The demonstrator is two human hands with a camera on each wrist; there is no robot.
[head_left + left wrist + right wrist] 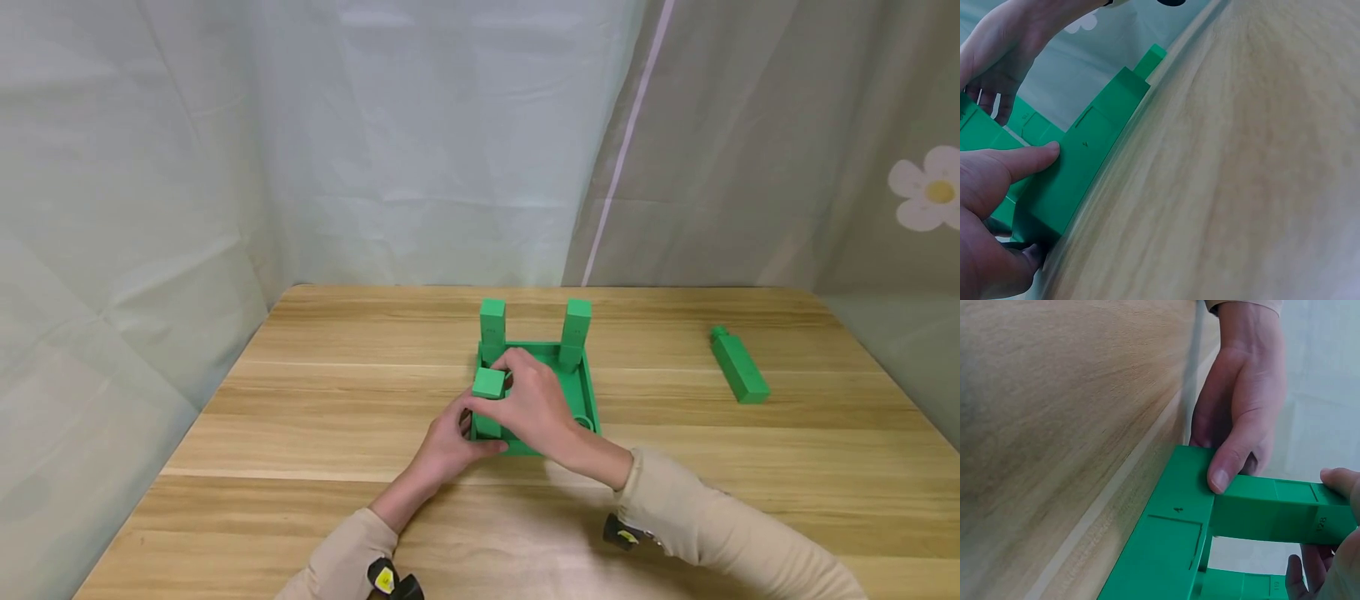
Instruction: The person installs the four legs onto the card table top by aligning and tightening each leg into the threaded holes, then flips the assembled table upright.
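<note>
Beige sleeves came in from the near edge of the wooden table [315, 433], and both your hands met at a green square base [581, 392] near the table's middle. Your right hand [536, 408] curled over a green block [489, 383] at the base's near-left corner, fingers and thumb pinching it from above. That block stood upright, its long axis vertical, like the two green posts [492, 329] already standing at the far corners. Your left hand [442, 446] gripped the base's near-left corner from the near-left side, steadying it (so the left hand was lower and nearer you, the right above it).

A fourth green block [740, 367] lay flat well apart on the right, its long axis running near to far, closer to your right hand.

The head view showed the whole layout. The right wrist view showed what it hid: the left thumb [1225, 469] pressed on the block where it met the base. The left wrist view showed that thumb lying along the green side.
</note>
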